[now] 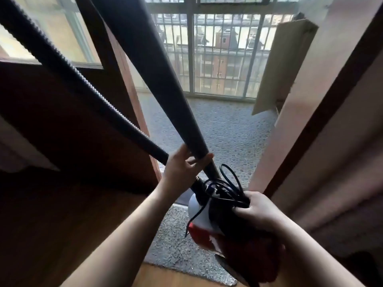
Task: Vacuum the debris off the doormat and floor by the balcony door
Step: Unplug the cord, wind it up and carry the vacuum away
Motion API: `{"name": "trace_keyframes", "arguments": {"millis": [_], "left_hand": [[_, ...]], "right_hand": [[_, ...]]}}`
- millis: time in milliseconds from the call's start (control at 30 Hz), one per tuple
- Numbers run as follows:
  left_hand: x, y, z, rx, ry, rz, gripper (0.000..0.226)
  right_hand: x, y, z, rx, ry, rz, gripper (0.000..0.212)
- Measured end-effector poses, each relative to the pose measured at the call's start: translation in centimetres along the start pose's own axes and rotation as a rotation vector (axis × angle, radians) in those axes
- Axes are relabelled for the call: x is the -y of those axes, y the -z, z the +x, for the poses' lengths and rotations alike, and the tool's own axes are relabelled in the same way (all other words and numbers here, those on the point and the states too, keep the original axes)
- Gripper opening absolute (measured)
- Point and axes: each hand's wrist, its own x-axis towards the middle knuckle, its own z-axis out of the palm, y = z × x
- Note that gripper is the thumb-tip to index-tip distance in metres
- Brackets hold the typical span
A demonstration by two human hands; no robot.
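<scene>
Above the grey shaggy doormat (172, 241) our left hand (182, 168) grips the long dark vacuum tube (145, 75), its axis slanting up-left. Our right hand (259, 212) clutches the red-and-white vacuum body (204, 222) and black cord (226, 189), nearer the mat.

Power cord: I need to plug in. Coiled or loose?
Coiled: the power cord sits bundled on the vacuum, gripped by the right hand.

— What covers the ground here?
— Wooden floor (165, 276) nearest, with a grey doormat (172, 243) lying on it at the threshold.
— And beyond?
— Pebbled balcony floor (217, 125), cardboard (284, 67) standing on it.
</scene>
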Motion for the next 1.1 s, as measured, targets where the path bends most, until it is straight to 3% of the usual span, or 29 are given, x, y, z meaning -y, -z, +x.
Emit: {"name": "trace_keyframes", "arguments": {"millis": [167,300,500,733,900,1000,1100], "left_hand": [[1.9,6.7,0.1,-0.247,-0.004,-0.12,0.022],[3.5,10.6,0.7,-0.39,-0.005,-0.149,0.043],[5.4,15.2,2.3,-0.508,0.026,0.057,0.028],[7.1,21.8,2.4,-0.748,0.057,0.315,0.043],[8.0,27.5,-0.1,-0.883,0.11,0.442,0.036],[8.9,31.7,-2.1,-1.006,0.174,0.473,0.034],[10.2,36.5,-4.5,-1.099,0.232,0.484,0.045]], "right_hand": [[6.1,-3.8,4.7,0.1,0.098,0.043,0.019],[9.8,-5.8,8.8,0.172,0.18,0.021,0.016],[14.1,-8.4,15.0,0.306,0.327,-0.103,0.022],[20.3,-13.3,21.6,0.487,0.521,-0.252,0.022],[25.3,-18.9,23.9,0.564,0.606,-0.319,0.025],[29.2,-23.3,24.6,0.646,0.652,-0.347,0.015],[33.6,-28.4,24.7,0.722,0.681,-0.371,0.015]]}}
